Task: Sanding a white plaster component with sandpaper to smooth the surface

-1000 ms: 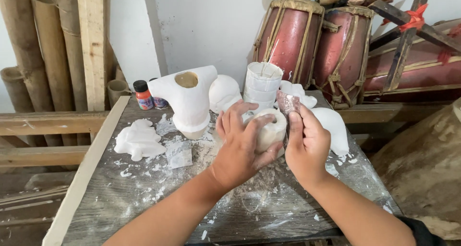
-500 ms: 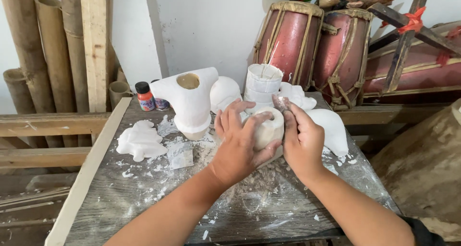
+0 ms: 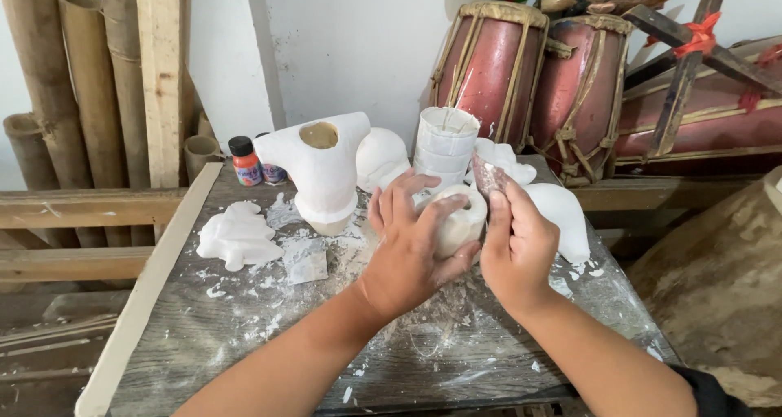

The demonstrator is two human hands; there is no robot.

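Head view: a small rounded white plaster piece [image 3: 456, 221] is gripped by the left hand [image 3: 411, 250], fingers curled over its top and thumb pressed beneath, above the dusty wooden table [image 3: 244, 335]. Just right of the piece, a folded scrap of sandpaper [image 3: 489, 175] is pinched between thumb and fingers of the right hand [image 3: 517, 250], its edge touching the piece. Left of the piece a white cast with a round opening [image 3: 322, 168] is seen; behind the piece a stack of white cups [image 3: 442, 144] stands. Two red drums [image 3: 529, 75] are set behind.
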